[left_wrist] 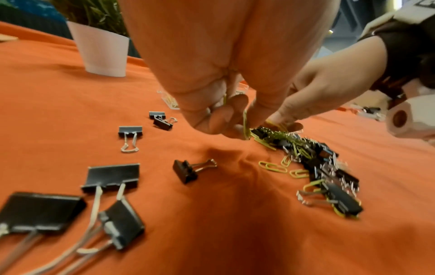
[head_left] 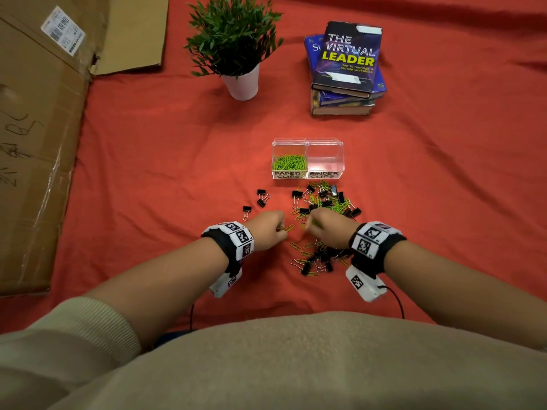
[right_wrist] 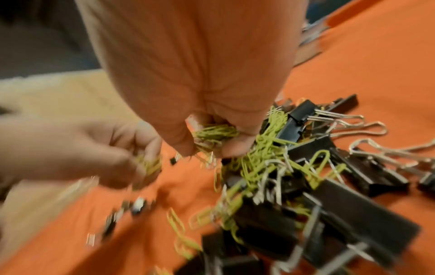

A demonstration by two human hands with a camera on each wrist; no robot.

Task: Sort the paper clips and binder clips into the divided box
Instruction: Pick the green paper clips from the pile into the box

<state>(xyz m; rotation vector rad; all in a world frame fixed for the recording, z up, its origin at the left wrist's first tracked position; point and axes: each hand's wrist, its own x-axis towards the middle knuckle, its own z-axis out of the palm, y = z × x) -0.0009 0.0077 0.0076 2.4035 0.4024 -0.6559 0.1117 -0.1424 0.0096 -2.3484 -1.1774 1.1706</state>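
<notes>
A clear divided box [head_left: 307, 174] stands on the red cloth; its left cell, labelled PAPER CLIPS, holds green paper clips [head_left: 289, 163], and its right cell, labelled BINDER CLIPS, looks bare. In front of it lies a mixed heap of black binder clips [head_left: 327, 203] and green paper clips [right_wrist: 266, 148]. My left hand [head_left: 270, 229] grips a few green paper clips [left_wrist: 246, 123] at the heap's left edge. My right hand [head_left: 325, 227] is curled over the heap with a bunch of green paper clips [right_wrist: 215, 133] in its fingers.
Loose binder clips [head_left: 261, 197] lie left of the heap, with more [left_wrist: 113, 178] near my left wrist. A potted plant [head_left: 236, 48] and a stack of books [head_left: 346, 69] stand behind the box. Flattened cardboard [head_left: 38, 137] covers the left side.
</notes>
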